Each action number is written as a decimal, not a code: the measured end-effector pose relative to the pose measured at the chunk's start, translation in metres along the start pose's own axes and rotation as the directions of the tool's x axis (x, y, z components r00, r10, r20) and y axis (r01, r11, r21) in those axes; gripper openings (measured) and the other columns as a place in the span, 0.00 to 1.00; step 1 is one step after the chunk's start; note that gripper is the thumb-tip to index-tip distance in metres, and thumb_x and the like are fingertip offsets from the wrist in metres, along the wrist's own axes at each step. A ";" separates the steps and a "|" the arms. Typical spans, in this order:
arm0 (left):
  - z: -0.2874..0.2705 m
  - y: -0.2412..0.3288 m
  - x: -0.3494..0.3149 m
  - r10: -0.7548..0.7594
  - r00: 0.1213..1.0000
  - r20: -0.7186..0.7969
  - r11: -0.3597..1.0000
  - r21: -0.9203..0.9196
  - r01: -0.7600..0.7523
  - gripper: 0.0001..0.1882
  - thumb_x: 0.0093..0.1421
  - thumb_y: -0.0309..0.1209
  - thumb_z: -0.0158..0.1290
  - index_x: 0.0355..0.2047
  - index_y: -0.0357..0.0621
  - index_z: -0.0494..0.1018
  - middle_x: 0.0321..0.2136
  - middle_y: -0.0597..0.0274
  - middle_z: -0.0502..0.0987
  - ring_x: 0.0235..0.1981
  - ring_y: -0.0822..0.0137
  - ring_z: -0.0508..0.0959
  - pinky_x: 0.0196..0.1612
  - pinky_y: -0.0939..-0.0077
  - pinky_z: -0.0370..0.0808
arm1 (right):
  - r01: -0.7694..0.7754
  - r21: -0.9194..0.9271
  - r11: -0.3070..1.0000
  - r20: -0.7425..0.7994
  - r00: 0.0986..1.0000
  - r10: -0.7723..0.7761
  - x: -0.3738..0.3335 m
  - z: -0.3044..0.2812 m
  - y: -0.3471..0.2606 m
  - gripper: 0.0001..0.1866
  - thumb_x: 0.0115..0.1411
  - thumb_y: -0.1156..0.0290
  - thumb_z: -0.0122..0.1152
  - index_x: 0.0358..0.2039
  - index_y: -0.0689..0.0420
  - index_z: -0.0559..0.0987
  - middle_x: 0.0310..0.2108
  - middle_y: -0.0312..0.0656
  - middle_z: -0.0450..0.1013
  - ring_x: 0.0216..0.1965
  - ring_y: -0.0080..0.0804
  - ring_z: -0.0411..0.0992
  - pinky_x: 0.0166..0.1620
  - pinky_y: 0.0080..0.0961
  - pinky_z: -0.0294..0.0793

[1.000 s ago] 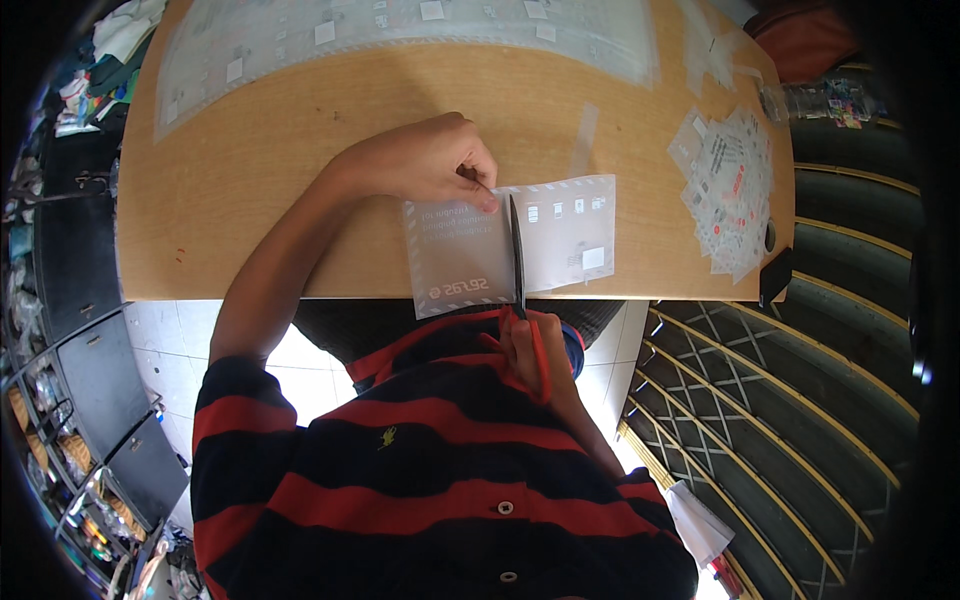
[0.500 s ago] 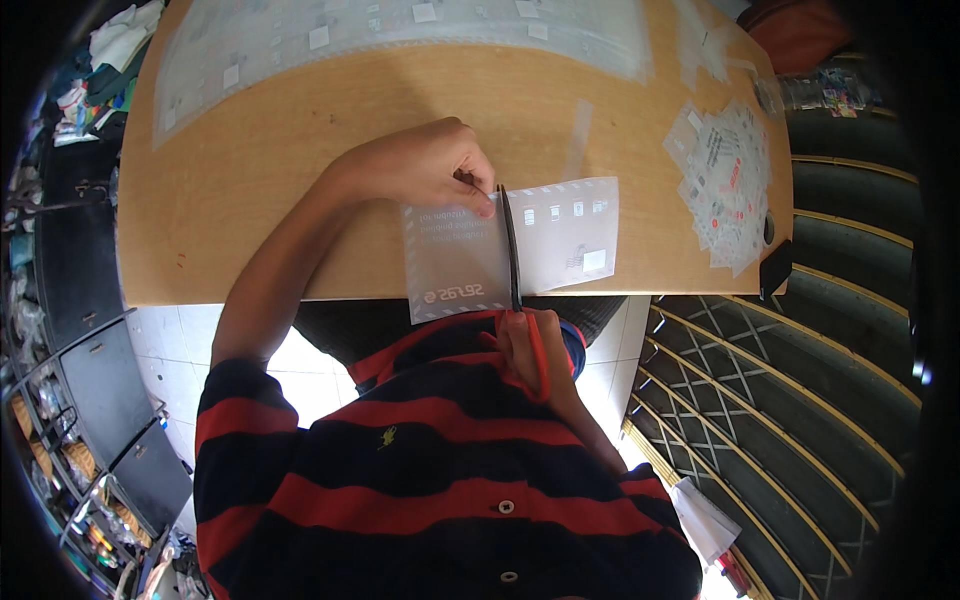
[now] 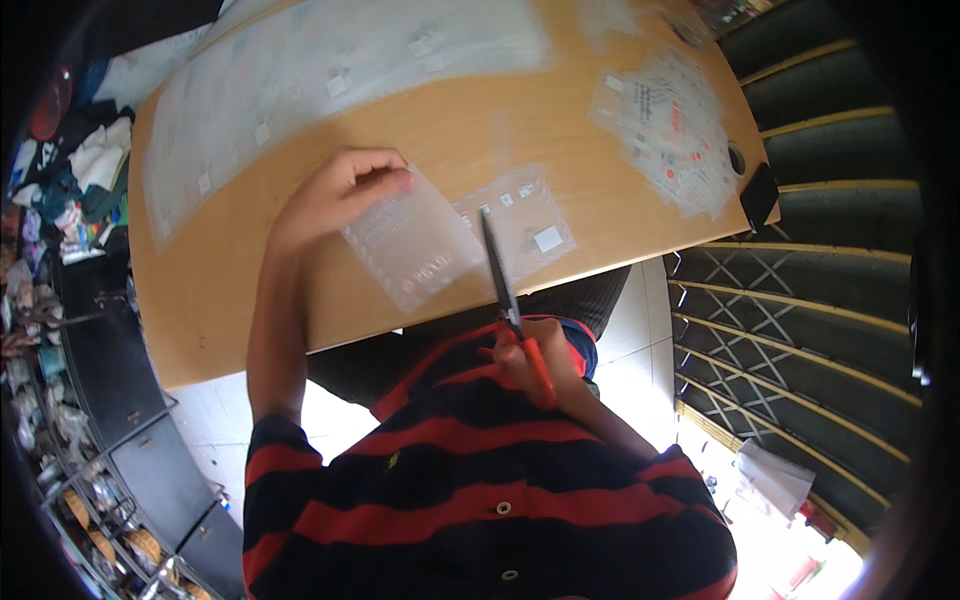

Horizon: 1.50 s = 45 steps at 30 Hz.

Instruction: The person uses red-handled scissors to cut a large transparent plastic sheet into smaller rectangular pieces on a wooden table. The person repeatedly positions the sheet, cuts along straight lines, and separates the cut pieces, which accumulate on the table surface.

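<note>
My left hand [image 3: 345,195] pinches the top corner of a translucent printed plastic piece [image 3: 418,250], which hangs tilted over the table near its front edge. Its striped border is slightly blurred. In my right hand [image 3: 540,352] is a pair of scissors [image 3: 499,270] with orange-red handles, blades pointing up and away from me and looking closed. A second translucent piece [image 3: 525,222], with small printed icons and a white square, lies on the table just beyond the blades. The first piece partly overlaps its left side.
Long translucent sheets [image 3: 300,85] cover the far side of the wooden table [image 3: 230,300]. A loose pile of printed plastic pieces [image 3: 675,130] lies at the right, near a round hole [image 3: 737,158]. Dark cabinets [image 3: 110,360] and cluttered shelves stand left; a folding metal gate [image 3: 800,330] stands right.
The single sheet between the scissor blades is now two separate pieces. My left hand has drawn one piece left, away from the blades. The whole view has turned and shifted.
</note>
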<state>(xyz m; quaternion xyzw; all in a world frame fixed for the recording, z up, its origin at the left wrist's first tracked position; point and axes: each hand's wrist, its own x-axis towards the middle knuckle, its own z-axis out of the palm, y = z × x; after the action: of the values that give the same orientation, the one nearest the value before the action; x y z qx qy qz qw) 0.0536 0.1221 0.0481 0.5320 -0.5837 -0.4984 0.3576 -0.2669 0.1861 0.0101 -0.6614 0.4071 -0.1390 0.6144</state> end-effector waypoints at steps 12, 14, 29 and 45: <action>0.104 0.037 0.017 0.224 0.975 -0.014 0.961 0.167 -0.218 0.15 0.58 0.31 0.61 0.43 0.36 0.75 0.32 0.58 0.77 0.31 0.70 0.73 0.34 0.76 0.70 | 0.055 0.332 0.942 -0.488 0.865 0.121 -0.004 -0.068 -0.039 0.08 0.58 0.72 0.59 0.25 0.61 0.75 0.13 0.33 0.67 0.13 0.19 0.65 0.18 0.20 0.62; 0.112 0.039 0.010 0.258 0.957 -0.133 0.921 0.332 -0.202 0.27 0.57 0.40 0.63 0.53 0.41 0.72 0.44 0.52 0.77 0.40 0.58 0.76 0.43 0.65 0.73 | 0.080 0.289 0.954 -0.605 0.787 0.117 0.007 -0.090 -0.040 0.09 0.58 0.70 0.60 0.25 0.60 0.75 0.13 0.32 0.66 0.13 0.19 0.64 0.17 0.20 0.62; 0.119 0.018 -0.049 0.211 0.966 0.148 0.728 0.636 -0.256 0.24 0.55 0.28 0.60 0.53 0.40 0.73 0.63 0.56 0.65 0.68 0.51 0.57 0.69 0.51 0.55 | -0.005 -0.087 0.996 -0.861 0.504 -0.073 0.058 -0.227 -0.015 0.26 0.61 0.50 0.61 0.35 0.67 0.83 0.27 0.44 0.81 0.12 0.20 0.66 0.18 0.21 0.65; 0.040 0.061 0.016 0.237 0.866 -0.441 0.858 0.514 0.026 0.11 0.67 0.28 0.51 0.42 0.32 0.77 0.32 0.59 0.82 0.27 0.74 0.81 0.31 0.82 0.76 | -0.012 0.065 0.998 -0.867 0.495 0.063 -0.007 -0.190 0.008 0.24 0.64 0.53 0.56 0.33 0.64 0.84 0.08 0.31 0.61 0.10 0.16 0.59 0.18 0.18 0.56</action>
<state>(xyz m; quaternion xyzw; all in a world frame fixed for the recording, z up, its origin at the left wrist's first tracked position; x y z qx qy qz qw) -0.0031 0.1105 0.0955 0.6809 -0.6126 -0.1564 0.3697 -0.4038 0.0590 0.0441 -0.4776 0.6712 -0.4491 0.3461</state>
